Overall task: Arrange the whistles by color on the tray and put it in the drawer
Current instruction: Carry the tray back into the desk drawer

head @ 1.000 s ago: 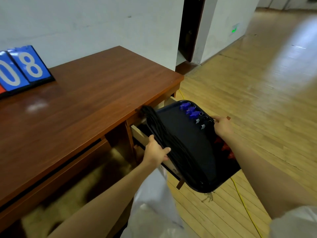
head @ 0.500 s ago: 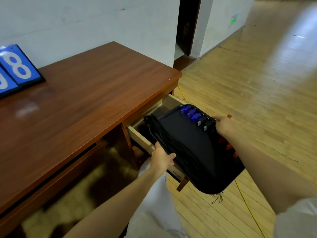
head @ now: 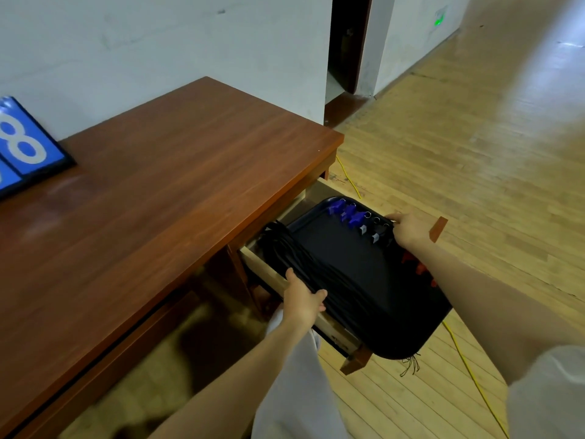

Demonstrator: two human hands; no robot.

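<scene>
Left grip [head: 302, 301] curled round black tray [head: 348, 274] edge, right grip [head: 408, 231] clasping far rim, tray over open drawer [head: 332, 327]

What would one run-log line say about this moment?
step: tray held over open drawer | left hand: grips tray's left edge | right hand: grips right edge | load: blue whistles, black whistles, red whistles

Brown wood desk [head: 174, 201] carries a blue no. board [head: 28, 147] w/ white 8 at far left. Under its right end the drawer [head: 329, 324] stands open w/ black tray [head: 348, 255] over it, near corner past the drawer front. On tray: blue whistles [head: 346, 212] & black whistles [head: 376, 229] along far edge, red whistles [head: 418, 267] at right, black cords [head: 304, 258] at left.
</scene>
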